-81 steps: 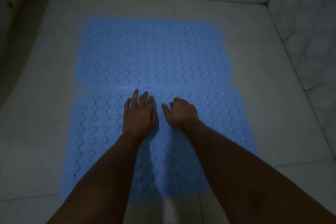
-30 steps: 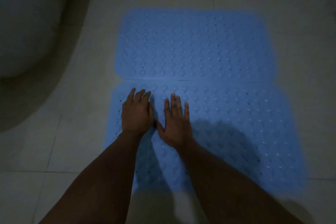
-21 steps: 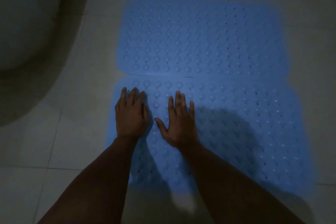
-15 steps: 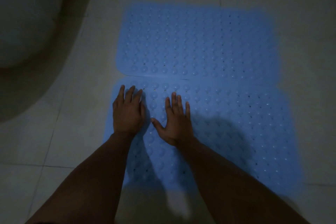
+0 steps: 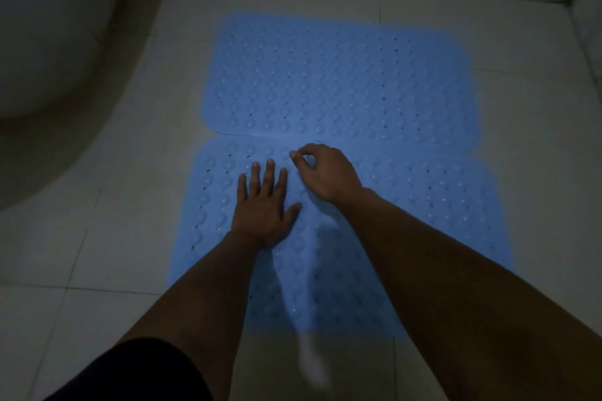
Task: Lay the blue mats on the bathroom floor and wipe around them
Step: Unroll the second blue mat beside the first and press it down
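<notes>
Both blue mats lie flat on the tiled floor [image 5: 114, 238], the far mat [image 5: 342, 81] and near mat [image 5: 423, 221] edge to edge. Left hand [image 5: 264, 208] presses flat, grip released. Right hand [image 5: 325, 172] curls at the seam; whether it pinches the mat is unclear. Laying appears nearly done; wiping remains, no cloth visible.

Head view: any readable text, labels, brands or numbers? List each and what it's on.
None readable.
Far blue mat: only raised bumps and small holes, no lettering.
Near blue mat: the same, no mark visible.
White fixture at the left: plain, no label visible.
Floor tiles: blank.
The frame is dim, so any faint embossing would not show.
</notes>
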`<control>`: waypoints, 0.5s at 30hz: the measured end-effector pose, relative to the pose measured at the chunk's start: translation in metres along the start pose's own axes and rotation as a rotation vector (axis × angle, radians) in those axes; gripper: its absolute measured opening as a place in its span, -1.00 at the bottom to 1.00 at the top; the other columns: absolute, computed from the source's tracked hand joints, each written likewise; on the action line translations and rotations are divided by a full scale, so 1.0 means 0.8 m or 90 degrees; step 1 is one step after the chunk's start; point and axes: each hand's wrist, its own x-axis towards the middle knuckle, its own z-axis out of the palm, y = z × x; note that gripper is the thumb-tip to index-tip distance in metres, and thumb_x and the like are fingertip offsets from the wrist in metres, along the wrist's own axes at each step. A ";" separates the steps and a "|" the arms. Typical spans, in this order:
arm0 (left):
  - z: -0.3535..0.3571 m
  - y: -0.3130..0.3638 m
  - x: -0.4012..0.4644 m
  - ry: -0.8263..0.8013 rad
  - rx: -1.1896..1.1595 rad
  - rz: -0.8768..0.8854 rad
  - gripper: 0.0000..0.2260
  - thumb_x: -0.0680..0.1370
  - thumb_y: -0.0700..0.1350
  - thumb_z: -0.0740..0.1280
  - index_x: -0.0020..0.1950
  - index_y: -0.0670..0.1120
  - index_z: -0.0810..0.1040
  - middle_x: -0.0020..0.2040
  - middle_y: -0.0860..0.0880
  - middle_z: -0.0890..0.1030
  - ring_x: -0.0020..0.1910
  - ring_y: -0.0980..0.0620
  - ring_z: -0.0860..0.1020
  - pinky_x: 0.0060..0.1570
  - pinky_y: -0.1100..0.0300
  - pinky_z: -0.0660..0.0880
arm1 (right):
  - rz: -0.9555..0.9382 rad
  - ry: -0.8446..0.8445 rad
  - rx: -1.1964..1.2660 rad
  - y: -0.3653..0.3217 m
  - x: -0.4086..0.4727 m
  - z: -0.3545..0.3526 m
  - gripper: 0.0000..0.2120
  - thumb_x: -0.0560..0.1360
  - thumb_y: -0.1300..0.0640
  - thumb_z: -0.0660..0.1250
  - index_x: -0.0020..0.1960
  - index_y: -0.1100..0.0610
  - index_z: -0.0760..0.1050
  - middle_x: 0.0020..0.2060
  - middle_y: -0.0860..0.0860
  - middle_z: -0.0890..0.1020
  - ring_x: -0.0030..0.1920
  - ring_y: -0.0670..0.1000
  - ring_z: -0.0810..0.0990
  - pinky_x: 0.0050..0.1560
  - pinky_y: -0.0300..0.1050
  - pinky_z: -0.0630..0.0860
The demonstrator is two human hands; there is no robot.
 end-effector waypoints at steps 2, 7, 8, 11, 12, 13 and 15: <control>0.009 0.003 -0.002 -0.003 0.034 -0.005 -0.19 0.60 0.46 -0.08 0.68 0.02 -0.20 0.67 -0.10 -0.27 0.63 -0.19 -0.31 0.58 -0.27 -0.22 | -0.031 0.040 0.002 0.012 -0.003 0.010 -0.58 0.60 -0.25 0.17 0.14 0.00 0.64 0.12 -0.01 0.68 0.15 0.03 0.62 0.18 -0.01 0.55; 0.011 0.007 -0.008 0.042 0.064 -0.004 -0.19 0.60 0.45 -0.05 0.69 -0.01 -0.14 0.68 -0.12 -0.18 0.65 -0.20 -0.22 0.58 -0.28 -0.09 | -0.070 0.083 0.027 0.036 -0.004 0.032 -0.61 0.61 -0.22 0.18 0.05 0.02 0.65 -0.01 -0.02 0.68 0.09 0.03 0.61 0.09 0.01 0.57; 0.011 0.007 -0.009 0.047 0.062 -0.002 -0.20 0.61 0.43 -0.04 0.69 -0.02 -0.12 0.69 -0.12 -0.17 0.65 -0.20 -0.22 0.58 -0.28 -0.07 | -0.084 0.089 0.028 0.039 -0.003 0.035 -0.61 0.60 -0.22 0.19 0.02 0.02 0.65 -0.04 -0.02 0.67 0.07 0.03 0.60 0.08 0.01 0.56; 0.011 0.008 -0.007 0.054 0.055 0.000 -0.23 0.63 0.40 -0.02 0.69 -0.01 -0.09 0.69 -0.12 -0.15 0.66 -0.19 -0.21 0.57 -0.28 -0.04 | -0.113 0.125 0.029 0.046 0.008 0.037 -0.63 0.59 -0.22 0.21 -0.06 0.04 0.63 -0.10 -0.05 0.66 0.03 0.02 0.59 0.06 0.02 0.54; 0.010 0.008 -0.007 0.055 0.054 0.000 -0.24 0.63 0.40 -0.02 0.69 -0.01 -0.09 0.69 -0.11 -0.15 0.66 -0.18 -0.21 0.57 -0.28 -0.04 | -0.118 0.149 0.032 0.047 0.011 0.036 -0.64 0.59 -0.20 0.22 -0.08 0.04 0.63 -0.10 -0.05 0.66 0.02 0.03 0.59 0.06 0.02 0.54; 0.011 0.007 -0.007 0.055 0.053 -0.002 -0.24 0.63 0.39 -0.01 0.69 0.00 -0.09 0.69 -0.10 -0.15 0.66 -0.18 -0.21 0.57 -0.28 -0.05 | -0.129 0.172 0.038 0.048 0.014 0.037 -0.65 0.60 -0.18 0.23 -0.09 0.05 0.62 -0.11 -0.04 0.66 0.02 0.04 0.59 0.05 0.03 0.55; 0.012 0.005 -0.005 0.050 0.055 -0.007 -0.24 0.62 0.39 -0.01 0.69 0.00 -0.10 0.69 -0.10 -0.16 0.66 -0.17 -0.21 0.57 -0.28 -0.06 | -0.164 0.207 0.041 0.050 0.022 0.041 -0.67 0.62 -0.13 0.25 -0.09 0.07 0.62 -0.11 -0.02 0.67 0.01 0.07 0.60 0.04 0.06 0.55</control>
